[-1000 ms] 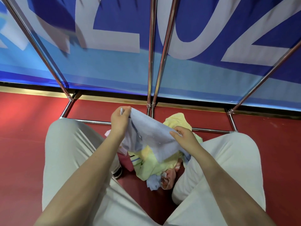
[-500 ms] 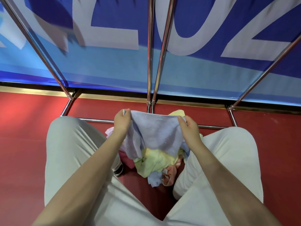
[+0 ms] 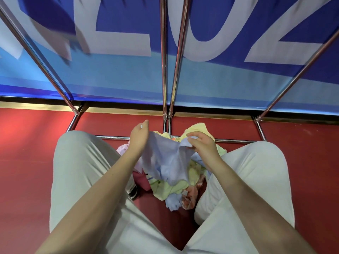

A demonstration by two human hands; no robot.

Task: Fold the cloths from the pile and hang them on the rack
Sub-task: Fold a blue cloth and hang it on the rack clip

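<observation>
A pale lilac-blue cloth [image 3: 165,162] hangs slack between my two hands above the pile. My left hand [image 3: 139,136] pinches its left corner at the top. My right hand [image 3: 200,145] pinches the crumpled right edge, its other fingers spread. Under the cloth, on the red floor between my knees, lies the pile of cloths [image 3: 176,189]: yellow, pink, light blue and orange pieces. The chrome rack [image 3: 166,74] rises just behind the pile, with two upright bars in the middle and slanted bars at both sides. Nothing hangs on the bars that I see.
My knees in light trousers [image 3: 82,171] flank the pile left and right. The rack's low crossbar [image 3: 113,138] runs along the floor behind the pile. A blue banner with large white letters [image 3: 119,52] covers the wall behind the rack.
The cloth was stretched flat between my hands half a second ago; now it sags. My right hand has moved right and down and holds a bunched edge.
</observation>
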